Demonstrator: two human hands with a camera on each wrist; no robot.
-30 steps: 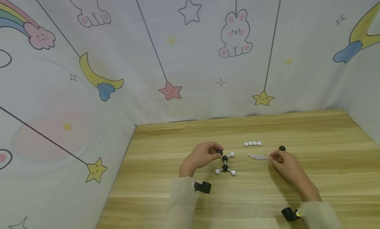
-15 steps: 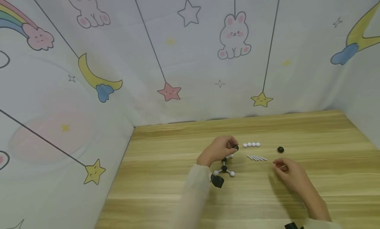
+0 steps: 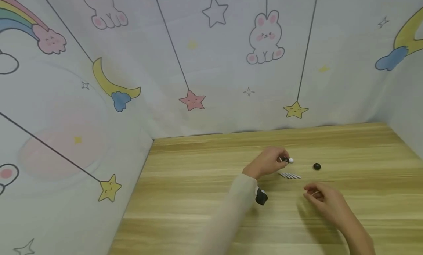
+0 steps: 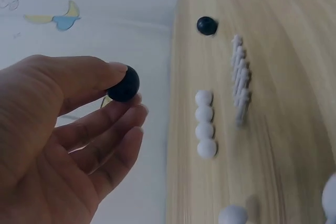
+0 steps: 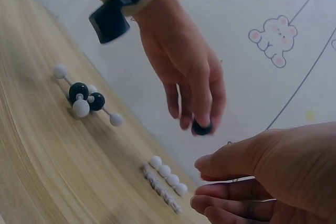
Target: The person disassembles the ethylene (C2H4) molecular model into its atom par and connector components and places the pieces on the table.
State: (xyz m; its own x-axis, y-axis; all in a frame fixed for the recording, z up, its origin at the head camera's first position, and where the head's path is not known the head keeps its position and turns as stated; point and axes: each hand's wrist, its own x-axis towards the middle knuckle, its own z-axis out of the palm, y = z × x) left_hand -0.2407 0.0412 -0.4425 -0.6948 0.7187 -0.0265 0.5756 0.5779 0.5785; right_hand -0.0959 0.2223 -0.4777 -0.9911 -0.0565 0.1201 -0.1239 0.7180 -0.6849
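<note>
- Ball-and-stick model (image 5: 84,99): lies on the counter (image 3: 205,196); hidden by the left sleeve in the head view.
- Left hand (image 3: 266,162): fingers (image 4: 113,72) pinch a black ball (image 4: 124,84) above the white balls (image 4: 205,123).
- White rods (image 3: 290,176): in a row beside them.
- Right hand (image 3: 325,200): fingers loosely curled; anything held cannot be made out.

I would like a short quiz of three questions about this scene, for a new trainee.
1. True or false: the left hand pinches a black ball.
2. How many white balls lie in the row beside the white sticks in the left wrist view? A) two B) four C) six
3. Fill in: the second loose black ball lies on the wooden ____.

Key
1. True; thumb and fingers hold it above the table.
2. B.
3. table. It lies apart from the right hand, which touches none of the balls or sticks.
</note>
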